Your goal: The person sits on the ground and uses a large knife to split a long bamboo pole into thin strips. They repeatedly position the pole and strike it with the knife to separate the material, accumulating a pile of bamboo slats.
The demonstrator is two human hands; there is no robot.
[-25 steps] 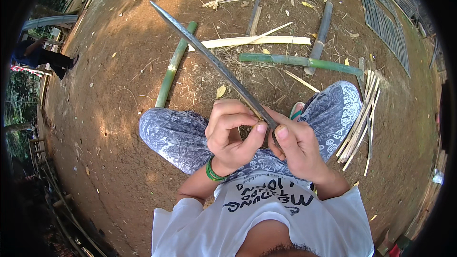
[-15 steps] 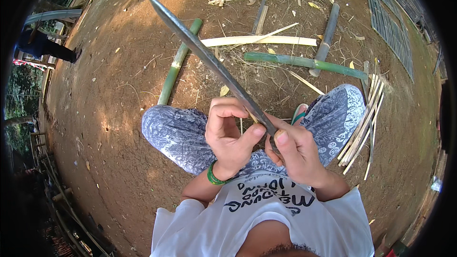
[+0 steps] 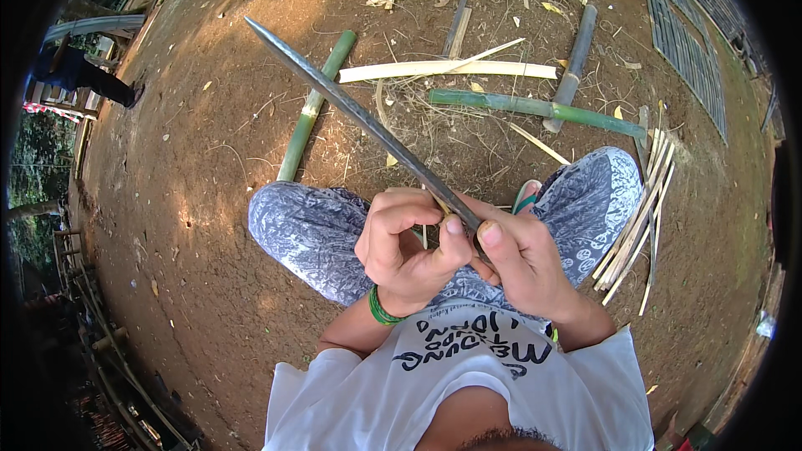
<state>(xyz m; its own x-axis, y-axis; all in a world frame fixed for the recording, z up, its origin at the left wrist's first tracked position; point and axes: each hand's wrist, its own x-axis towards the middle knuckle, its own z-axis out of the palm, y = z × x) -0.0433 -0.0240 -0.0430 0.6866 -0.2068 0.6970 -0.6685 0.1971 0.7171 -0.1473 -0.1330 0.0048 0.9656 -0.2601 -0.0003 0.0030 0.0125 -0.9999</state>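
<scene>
My right hand (image 3: 526, 263) is closed round the grip end of a machete (image 3: 359, 117), thumb on top near the base of its blade. The long dark blade points up and to the left, over the ground in front of me. My left hand (image 3: 409, 246) is closed beside the blade's base, with its thumb and fingertips pinched against a thin pale strip (image 3: 442, 205) that looks like bamboo. Most of this strip is hidden by the fingers and blade. The machete's handle is mostly covered by my right hand.
Green bamboo poles (image 3: 317, 104) lie ahead, with a wide split slat (image 3: 493, 70). A bundle of pale strips (image 3: 639, 217) lies beside my right knee. Another person (image 3: 83, 75) stands at the far left. A bamboo slat panel (image 3: 689, 58) lies at the far right.
The machete's tip has swung slightly left and down. My left hand has shifted a little, its thumb and fingers now more bunched at the blade's base.
</scene>
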